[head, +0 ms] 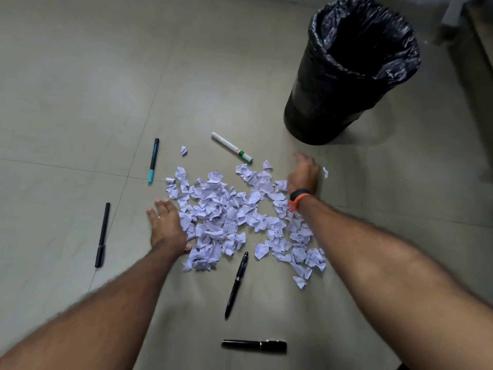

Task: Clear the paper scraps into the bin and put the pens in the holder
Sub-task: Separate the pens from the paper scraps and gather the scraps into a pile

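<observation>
Paper scraps [232, 220] lie heaped on the floor near the lined bin [354, 76], flanked by the left hand [166, 225] and right hand [304, 173], both released, apparently gathering them; next, scooping a handful.

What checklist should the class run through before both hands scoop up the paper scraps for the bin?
1. Left hand at the edge of the paper scraps: ok.
2. Right hand at the far edge: ok.
3. Bin upright, open, lined: ok.
4. Pens clear of the pile: not ok; one black pen has its tip beside the scraps.
5. Pen holder in sight: not ok.
6. Room left in the bin: cannot tell.
</observation>
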Motion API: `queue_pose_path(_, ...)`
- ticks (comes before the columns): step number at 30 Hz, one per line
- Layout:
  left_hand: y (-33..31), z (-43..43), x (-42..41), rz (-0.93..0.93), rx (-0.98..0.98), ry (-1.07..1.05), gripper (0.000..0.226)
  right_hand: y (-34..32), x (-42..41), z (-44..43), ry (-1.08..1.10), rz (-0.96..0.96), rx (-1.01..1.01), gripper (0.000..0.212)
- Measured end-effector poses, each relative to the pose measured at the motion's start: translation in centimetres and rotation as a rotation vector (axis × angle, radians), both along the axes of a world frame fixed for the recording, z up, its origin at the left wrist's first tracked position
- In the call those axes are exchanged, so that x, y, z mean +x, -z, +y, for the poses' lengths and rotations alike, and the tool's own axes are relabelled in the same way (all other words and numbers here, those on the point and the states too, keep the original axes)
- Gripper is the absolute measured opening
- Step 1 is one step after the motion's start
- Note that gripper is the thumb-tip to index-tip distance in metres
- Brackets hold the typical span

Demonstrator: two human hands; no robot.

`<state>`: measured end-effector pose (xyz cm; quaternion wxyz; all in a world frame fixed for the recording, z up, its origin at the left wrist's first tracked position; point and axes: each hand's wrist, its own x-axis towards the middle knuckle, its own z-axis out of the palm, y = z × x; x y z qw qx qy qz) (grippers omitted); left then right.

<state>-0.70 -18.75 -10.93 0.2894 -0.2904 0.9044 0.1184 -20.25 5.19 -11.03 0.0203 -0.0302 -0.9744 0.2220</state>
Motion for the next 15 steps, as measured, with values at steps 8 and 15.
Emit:
queue_pose_path(8, 0.1, 0.1, 0.0, 0.008, -0.050, 0.034, 0.118, 1.4, -1.2, 4.3, 0.200, -0.236, 0.101, 0.031)
queue_pose_path(15, 0.4, 0.0, 0.0, 0.006, -0.060, 0.037, 0.117, -0.3, 3.9, 0.9, -0.144, -0.121, -0.065, 0.055)
